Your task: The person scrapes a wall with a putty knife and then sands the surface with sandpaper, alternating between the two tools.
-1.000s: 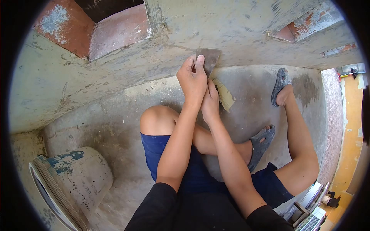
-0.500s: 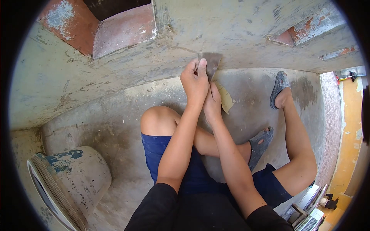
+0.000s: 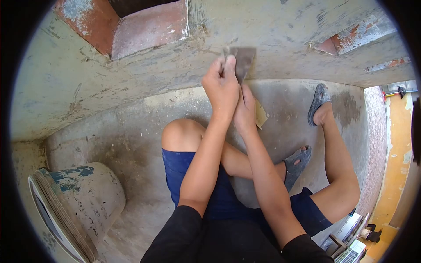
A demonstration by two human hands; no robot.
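A flat, dark metal scraper blade (image 3: 244, 61) stands in front of the lower part of the scuffed wall (image 3: 166, 65). My left hand (image 3: 222, 90) is closed at the blade's left side, its thumb pressed along it; a thin piece shows beside the thumb, too blurred to make out. Just below and to the right, my right hand (image 3: 245, 109) wraps round the scraper's lower end, the handle mostly hidden. Partly behind the right hand, a yellowish sheet (image 3: 260, 115) shows over the floor.
A paint-stained bucket (image 3: 103, 195) lies at the lower left. Bent legs and sandalled feet (image 3: 319, 103) are on the concrete floor (image 3: 144, 131). Recessed openings with reddish surfaces (image 3: 151, 27) cut into the wall. Assorted items stand at the lower right.
The scraper and both hands have moved up along the wall. The yellowish sheet is now more covered by my right hand. The view has shifted slightly.
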